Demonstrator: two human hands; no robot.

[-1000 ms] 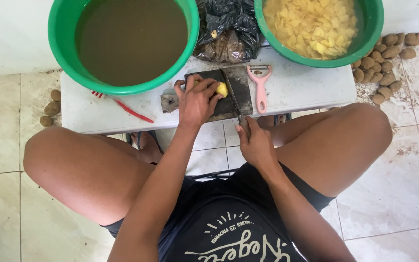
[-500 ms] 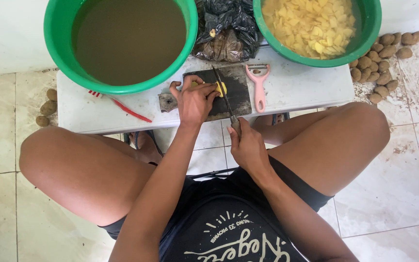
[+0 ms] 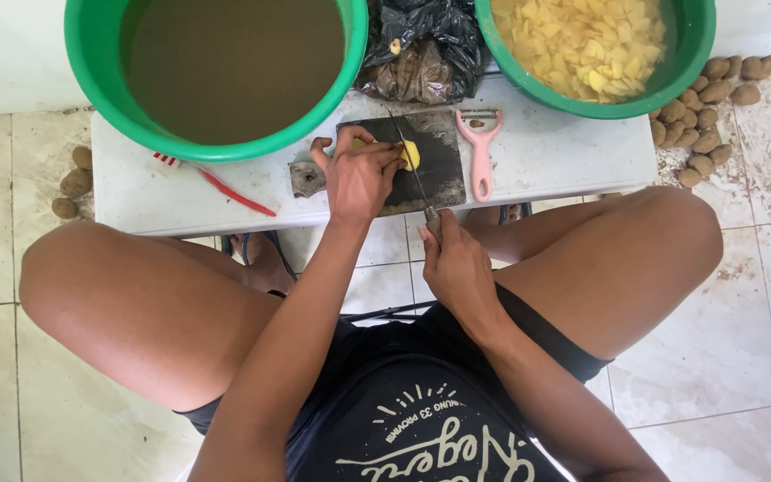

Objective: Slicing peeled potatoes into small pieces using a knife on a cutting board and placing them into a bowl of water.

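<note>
Head view looks down on a low white tabletop (image 3: 564,156) set across the seated person's bare knees. At its middle, close to the near edge, lies a dark rectangular cutting board (image 3: 443,165), and on it sits a peeled yellow potato piece (image 3: 411,154). The left hand (image 3: 359,177) is pressed down on the board with its fingers (image 3: 377,150) curled over the potato piece, fingertips touching its left side and top, so only the right end of the piece shows past them. The right hand (image 3: 457,268) is closed around the handle of a thin-bladed kitchen knife (image 3: 414,170), held off the near edge of the tabletop; the blade runs up across the board and meets the potato piece just beside the left fingertips. A pink plastic peeler (image 3: 480,152) lies just right of the board. 2 green plastic basins stand along the far edge: a left basin of murky water (image 3: 225,62) and a right basin of cut yellow potato slices (image 3: 582,40).
</note>
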